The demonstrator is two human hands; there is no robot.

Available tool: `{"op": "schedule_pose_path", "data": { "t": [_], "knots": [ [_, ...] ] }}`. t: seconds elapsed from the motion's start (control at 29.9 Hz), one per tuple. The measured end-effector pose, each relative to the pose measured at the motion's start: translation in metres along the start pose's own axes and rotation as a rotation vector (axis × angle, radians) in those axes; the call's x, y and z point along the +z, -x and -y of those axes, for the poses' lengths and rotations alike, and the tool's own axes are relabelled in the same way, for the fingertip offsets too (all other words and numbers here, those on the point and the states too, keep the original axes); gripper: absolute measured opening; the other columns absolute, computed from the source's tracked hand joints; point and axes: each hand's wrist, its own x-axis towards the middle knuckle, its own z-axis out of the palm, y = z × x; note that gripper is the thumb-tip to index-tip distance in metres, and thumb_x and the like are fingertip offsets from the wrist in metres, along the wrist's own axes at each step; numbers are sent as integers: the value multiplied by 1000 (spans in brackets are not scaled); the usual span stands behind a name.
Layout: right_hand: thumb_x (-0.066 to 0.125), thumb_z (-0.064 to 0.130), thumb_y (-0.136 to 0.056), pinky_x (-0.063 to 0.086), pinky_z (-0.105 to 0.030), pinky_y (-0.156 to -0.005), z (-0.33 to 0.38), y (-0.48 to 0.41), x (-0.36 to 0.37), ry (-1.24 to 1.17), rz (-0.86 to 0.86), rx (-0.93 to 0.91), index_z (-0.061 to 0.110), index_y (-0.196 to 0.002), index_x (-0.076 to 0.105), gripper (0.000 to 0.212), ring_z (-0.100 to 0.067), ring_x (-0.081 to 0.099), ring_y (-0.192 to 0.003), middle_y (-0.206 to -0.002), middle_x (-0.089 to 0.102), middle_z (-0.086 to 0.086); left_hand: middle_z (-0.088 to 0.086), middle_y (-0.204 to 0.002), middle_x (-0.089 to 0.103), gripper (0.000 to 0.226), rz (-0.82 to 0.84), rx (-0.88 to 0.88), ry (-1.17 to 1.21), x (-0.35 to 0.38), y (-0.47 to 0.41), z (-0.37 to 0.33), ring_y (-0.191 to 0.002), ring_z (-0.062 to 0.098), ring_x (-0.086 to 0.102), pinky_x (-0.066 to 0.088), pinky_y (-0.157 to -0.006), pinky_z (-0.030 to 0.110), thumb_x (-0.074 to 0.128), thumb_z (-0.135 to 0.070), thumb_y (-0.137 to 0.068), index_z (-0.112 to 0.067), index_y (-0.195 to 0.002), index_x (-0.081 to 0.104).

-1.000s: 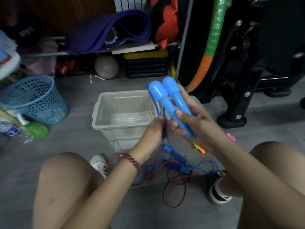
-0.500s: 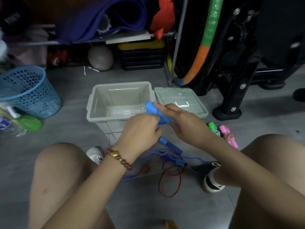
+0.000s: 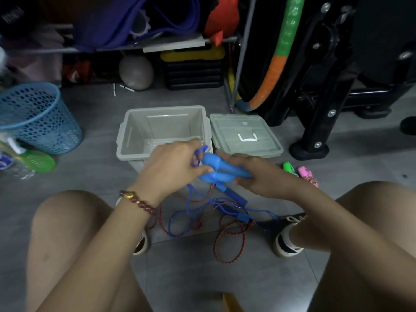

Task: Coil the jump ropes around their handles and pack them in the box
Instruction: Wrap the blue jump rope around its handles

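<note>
Coach: Handles first, from the head view. The right hand has its fingers curled round both blue ones, held side by side just above the near rim of the box.

Learner: And the left hand?

Coach: It pinches the blue rope close against the handle tops. Most of that rope lies loose on the floor between the knees, crossed over a red rope.

Learner: So how do I wind it well?

Coach: I'd hold the pair tight together so they don't splay, and lay each turn snug beside the last. Feed the cord through the pinching fingers under light tension. The red rope could get dragged up with it, so lift slowly and shake the blue one free.

Learner: Room to move?

Coach: The box stands open right ahead and looks empty. Its lid lies flat just beside it on the right. Green and pink handles lie near the right wrist, with a black stand foot beyond them and a blue basket well off to the left. The knees hem in both elbows, so small wrist circles over the box suit better than wide sweeps.
</note>
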Motion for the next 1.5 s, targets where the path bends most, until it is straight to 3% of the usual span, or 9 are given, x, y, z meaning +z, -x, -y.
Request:
{"op": "schedule_pose_path", "data": {
  "t": [0.2,0.3,0.47,0.67,0.9,1.04,1.17,1.34,1.5],
  "knots": [
    [58,5,-88,39,-19,-48,8,14,-13,-715,20,20,41,-139,34,67,-10,52,-65,-107,63,13,5,-132,53,38,-87,-98,437,2,-11,26,-124,16,48,32,-100,17,43,-33,-97,-14,-129,52],
    [63,6,-85,38,-20,-47,8,17,-15,-1103,129,-45,32,-140,42,65,-16,50,-66,-111,61,4,0,-128,56,32,-12,-45,937,3,-13,10,-114,-7,50,30,-97,4,29,-25,-102,-20,-121,55],
    [69,11,-81,40,-16,-45,16,16,-8,-1580,207,-147,20,-137,46,60,-12,52,-63,-101,65,1,4,-105,66,58,-47,-239,1722,13,-15,-19,-94,14,63,48,-83,30,19,-54,-92,-16,-110,58],
    [68,13,-75,37,-12,-38,30,11,-15,-1771,-25,-108,17,-114,57,41,-7,52,-51,-76,66,0,-7,-62,49,31,-190,-336,1387,41,-15,-47,-51,5,44,40,-54,24,24,-25,-103,-15,-89,49],
    [54,-2,-92,39,-20,-47,17,2,-8,-707,-456,50,25,-145,33,63,-11,53,-62,-101,53,-2,16,-92,61,25,52,-197,482,55,-5,-59,-85,36,60,48,-72,43,34,-30,-97,-10,-98,48],
    [58,1,-89,41,-25,-80,13,1,2,-175,-455,-66,27,-148,24,73,-12,49,-86,-108,45,-3,18,-90,60,23,56,-108,176,42,-2,-53,-86,36,58,33,-62,34,32,-30,-99,-15,-84,42],
    [52,2,-85,48,-43,-67,19,4,4,254,-332,-131,32,-149,22,76,-27,57,-88,-116,47,4,10,-90,62,25,140,-1,-107,33,4,-49,-84,30,60,32,-60,31,36,-29,-97,-13,-93,55],
    [49,5,-85,46,-37,-68,15,10,8,450,-116,-92,32,-145,30,69,-23,59,-96,-131,47,8,5,-99,64,27,98,112,-276,26,11,-53,-92,27,61,34,-66,30,46,-37,-92,-16,-102,59],
    [54,11,-88,46,-37,-82,8,16,-1,162,78,-25,38,-134,29,59,-15,54,-99,-121,50,8,-2,-83,66,13,157,147,92,12,7,-33,-80,21,59,41,-66,31,68,-28,-77,-23,-87,60]
  ]
}}
